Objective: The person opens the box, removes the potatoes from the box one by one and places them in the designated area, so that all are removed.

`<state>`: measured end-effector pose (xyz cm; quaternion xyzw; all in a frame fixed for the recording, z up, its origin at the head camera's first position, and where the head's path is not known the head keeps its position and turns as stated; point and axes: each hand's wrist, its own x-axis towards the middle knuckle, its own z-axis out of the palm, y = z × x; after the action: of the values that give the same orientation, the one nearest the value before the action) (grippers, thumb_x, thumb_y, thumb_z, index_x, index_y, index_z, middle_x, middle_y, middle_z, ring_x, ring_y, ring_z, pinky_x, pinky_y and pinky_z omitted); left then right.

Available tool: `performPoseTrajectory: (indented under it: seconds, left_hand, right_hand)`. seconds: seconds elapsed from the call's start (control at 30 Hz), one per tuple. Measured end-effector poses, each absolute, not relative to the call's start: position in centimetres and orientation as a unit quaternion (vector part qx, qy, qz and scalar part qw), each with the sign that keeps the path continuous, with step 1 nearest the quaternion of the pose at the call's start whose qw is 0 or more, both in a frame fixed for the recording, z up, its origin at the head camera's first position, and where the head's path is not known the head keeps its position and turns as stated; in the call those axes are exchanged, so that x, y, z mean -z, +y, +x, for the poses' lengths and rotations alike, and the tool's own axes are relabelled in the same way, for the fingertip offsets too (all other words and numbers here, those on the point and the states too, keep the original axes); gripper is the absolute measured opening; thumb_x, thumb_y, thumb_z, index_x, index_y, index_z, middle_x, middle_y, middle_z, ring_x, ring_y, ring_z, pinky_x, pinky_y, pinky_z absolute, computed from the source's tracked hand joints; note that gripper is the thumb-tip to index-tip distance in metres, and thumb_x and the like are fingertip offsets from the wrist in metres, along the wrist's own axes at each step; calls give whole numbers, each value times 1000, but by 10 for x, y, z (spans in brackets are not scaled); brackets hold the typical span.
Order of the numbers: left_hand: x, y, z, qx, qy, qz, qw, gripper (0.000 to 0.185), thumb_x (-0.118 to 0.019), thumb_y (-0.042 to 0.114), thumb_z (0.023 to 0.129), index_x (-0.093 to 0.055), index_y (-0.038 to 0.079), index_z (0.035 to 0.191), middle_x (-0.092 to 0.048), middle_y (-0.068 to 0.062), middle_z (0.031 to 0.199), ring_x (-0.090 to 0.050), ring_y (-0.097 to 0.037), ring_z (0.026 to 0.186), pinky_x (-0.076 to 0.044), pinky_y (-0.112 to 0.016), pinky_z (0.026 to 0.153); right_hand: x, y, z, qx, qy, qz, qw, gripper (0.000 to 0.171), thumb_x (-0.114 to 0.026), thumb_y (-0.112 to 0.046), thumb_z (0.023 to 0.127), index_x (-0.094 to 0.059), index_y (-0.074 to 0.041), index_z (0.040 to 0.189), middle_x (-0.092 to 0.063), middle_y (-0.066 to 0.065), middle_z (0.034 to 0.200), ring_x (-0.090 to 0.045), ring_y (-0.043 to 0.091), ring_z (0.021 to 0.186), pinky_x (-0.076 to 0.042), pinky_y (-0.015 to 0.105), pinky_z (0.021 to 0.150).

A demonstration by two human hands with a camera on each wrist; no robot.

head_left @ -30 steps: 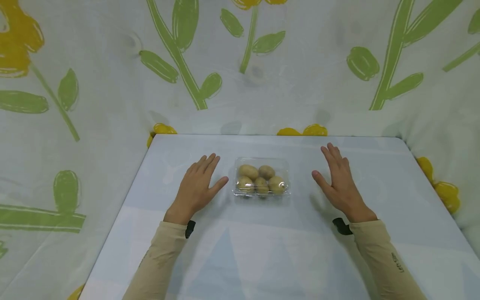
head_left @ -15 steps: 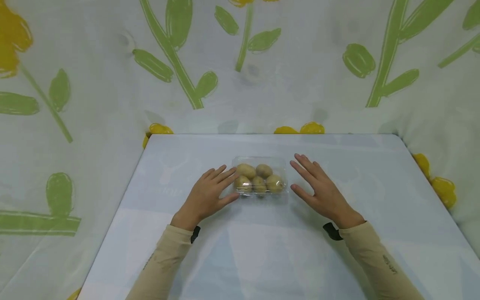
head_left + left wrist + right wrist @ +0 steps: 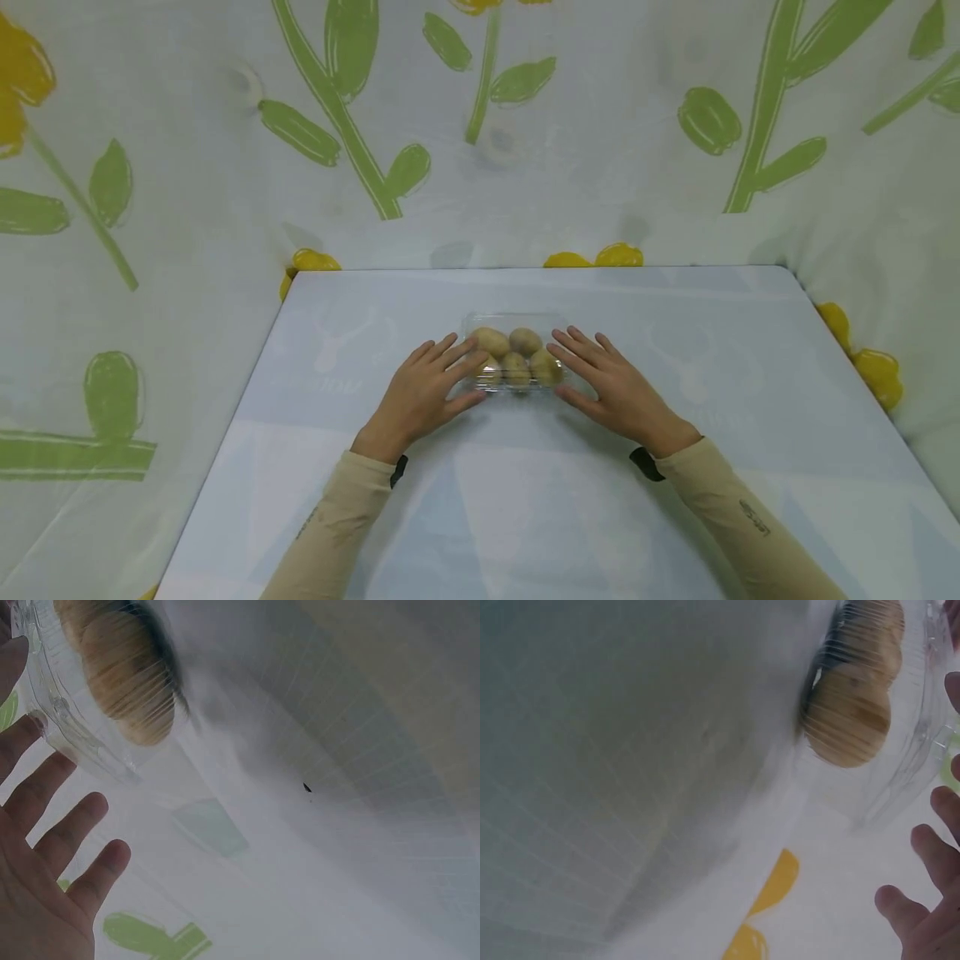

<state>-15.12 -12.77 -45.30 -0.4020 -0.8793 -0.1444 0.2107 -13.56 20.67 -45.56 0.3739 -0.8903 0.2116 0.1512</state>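
Item: clear thin-plastic clamshell box of small brown potatoes, mid-table; I judge it moderately heavy, flexible, slippery; I flank its short ends, left hand and right hand, fingers spread straight.

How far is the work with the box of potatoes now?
Early. Done: both hands have reached the clear plastic box of potatoes. In hand: the left hand and right hand touch its two ends with straight fingers. Left: the box sits on the table, lid closed, unlifted.

Pale blue table; floral cloth backdrop w/ green stems, yellow blooms.
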Motion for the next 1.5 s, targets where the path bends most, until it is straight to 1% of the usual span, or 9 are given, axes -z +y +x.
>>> performPoseTrajectory:
  seconds: [0.13,0.33,0.43,0.57,0.8,1.0,1.13,1.23,1.5]
  left_hand:
    - [453,-125,-152,136,-885,-395,205,61,-76,47,89,-63,15,139,-58,-10,145,-52,-38,133,-43,-55,106]
    - [453,-122,-153,122,-890,-387,208,62,-75,49,89,-62,17,141,-58,-9,145,-53,-37,133,-44,-54,105]
    - [455,-121,-154,120,-890,-386,212,61,-76,49,89,-64,17,139,-59,-9,144,-53,-37,133,-44,-53,105]
    - [455,-121,-155,119,-890,-384,214,60,-77,49,88,-65,18,138,-59,-9,144,-54,-37,132,-45,-53,104]
    - [452,-119,-153,133,-896,-369,206,59,-79,46,86,-66,18,136,-58,-8,145,-54,-37,132,-45,-54,104]
    - [454,-115,-152,153,-900,-359,196,58,-80,45,86,-66,17,136,-58,-8,145,-54,-37,132,-45,-54,104]
    - [456,-113,-153,171,-898,-356,194,57,-82,43,85,-68,16,133,-59,-9,144,-54,-38,131,-45,-54,103]
    - [456,-112,-154,179,-896,-356,198,57,-83,43,84,-69,16,132,-60,-9,143,-55,-39,130,-46,-54,102]
    - [461,-110,-154,193,-881,-366,227,55,-85,39,83,-70,12,129,-61,-12,140,-59,-41,125,-49,-55,98]
  right_hand:
    - [460,206,-137,-206,-893,374,144,70,-77,-25,92,-47,-10,153,-42,11,158,-34,34,147,-26,61,115]
    - [462,206,-138,-202,-895,372,141,72,-78,-25,91,-46,-11,153,-41,11,159,-34,33,148,-20,55,120]
    - [462,205,-138,-199,-895,374,143,72,-78,-25,90,-46,-10,153,-41,11,159,-34,33,148,-21,55,120]
    - [463,203,-138,-199,-892,378,149,73,-80,-25,89,-47,-9,152,-42,12,158,-35,34,147,-24,58,118]
    - [460,198,-138,-189,-885,387,176,72,-82,-25,87,-52,-5,148,-47,16,154,-40,36,144,-23,54,120]
    - [460,195,-138,-190,-882,389,186,67,-85,-23,84,-58,-6,143,-53,14,149,-45,35,140,-28,52,118]
    - [463,194,-138,-199,-881,384,190,63,-85,-22,83,-62,-8,140,-55,13,147,-46,35,140,-34,56,114]
    - [465,194,-138,-205,-879,382,196,62,-86,-20,82,-64,-9,138,-56,13,146,-47,35,139,-37,60,110]
    - [467,192,-138,-209,-878,377,207,60,-87,-21,80,-66,-8,135,-59,14,143,-49,36,137,-39,62,107]
